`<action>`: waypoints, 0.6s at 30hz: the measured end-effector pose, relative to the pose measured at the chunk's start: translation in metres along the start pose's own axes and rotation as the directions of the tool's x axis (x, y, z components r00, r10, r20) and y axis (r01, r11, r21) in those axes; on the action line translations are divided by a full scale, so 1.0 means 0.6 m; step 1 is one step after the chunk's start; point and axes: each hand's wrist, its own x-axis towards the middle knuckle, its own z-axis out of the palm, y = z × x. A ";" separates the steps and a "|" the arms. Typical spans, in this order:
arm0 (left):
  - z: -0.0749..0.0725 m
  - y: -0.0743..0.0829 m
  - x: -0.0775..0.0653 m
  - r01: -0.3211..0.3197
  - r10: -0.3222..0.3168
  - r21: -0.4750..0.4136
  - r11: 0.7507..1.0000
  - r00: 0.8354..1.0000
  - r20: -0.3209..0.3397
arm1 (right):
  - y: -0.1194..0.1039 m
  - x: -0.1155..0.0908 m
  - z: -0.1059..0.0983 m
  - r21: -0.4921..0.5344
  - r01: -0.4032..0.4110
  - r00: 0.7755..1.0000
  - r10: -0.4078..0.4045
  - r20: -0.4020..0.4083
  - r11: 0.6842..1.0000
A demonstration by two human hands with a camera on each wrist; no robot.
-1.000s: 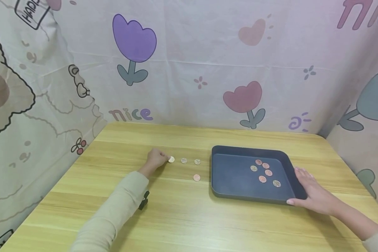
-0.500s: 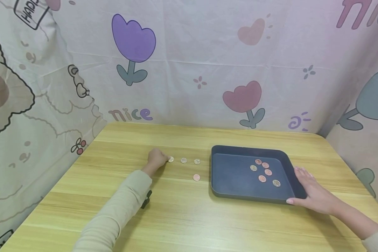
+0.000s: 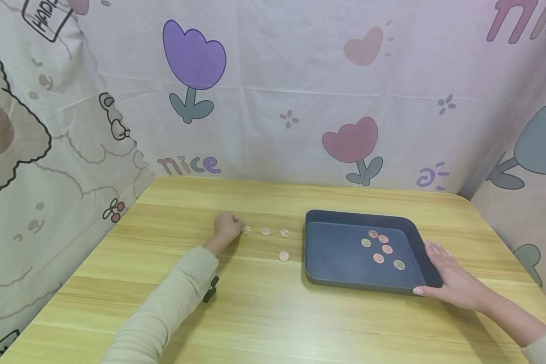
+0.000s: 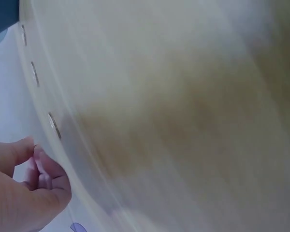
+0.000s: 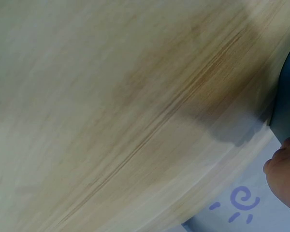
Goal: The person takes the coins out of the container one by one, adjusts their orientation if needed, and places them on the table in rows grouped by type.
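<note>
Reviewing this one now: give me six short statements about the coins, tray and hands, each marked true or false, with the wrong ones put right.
1. Six coins lie in the dark tray. True.
2. Three pale coins form a row on the table. True.
3. The left hand is at the row's end closest to the tray. False: it is at the end farthest from the tray.
4. The right hand touches the tray. True.
5. The reddish coin on the table lies beyond the row, farther from the person. False: it lies nearer the person.
6. All coins in the tray are reddish. False: four are reddish, two are not.
</note>
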 end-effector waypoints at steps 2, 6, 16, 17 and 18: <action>0.002 0.007 -0.004 -0.047 0.046 -0.036 0.998 0.998 -0.037 | 0.000 0.000 0.000 0.004 0.002 1.000 -0.002 -0.004 1.000; 0.009 0.022 -0.010 -0.120 0.109 -0.109 0.987 0.989 -0.097 | -0.001 0.000 0.001 0.008 0.002 1.000 -0.002 -0.004 1.000; 0.039 0.072 -0.024 -0.253 0.243 -0.288 0.923 0.967 -0.070 | 0.000 0.000 0.001 -0.001 0.001 1.000 -0.001 -0.004 1.000; 0.043 0.078 -0.027 -0.257 0.250 -0.292 0.921 0.966 -0.062 | 0.001 0.000 0.001 -0.001 0.002 1.000 -0.002 -0.006 1.000; 0.048 0.084 -0.030 -0.264 0.260 -0.298 0.917 0.964 -0.054 | 0.001 0.001 0.001 0.000 0.002 1.000 -0.002 -0.006 1.000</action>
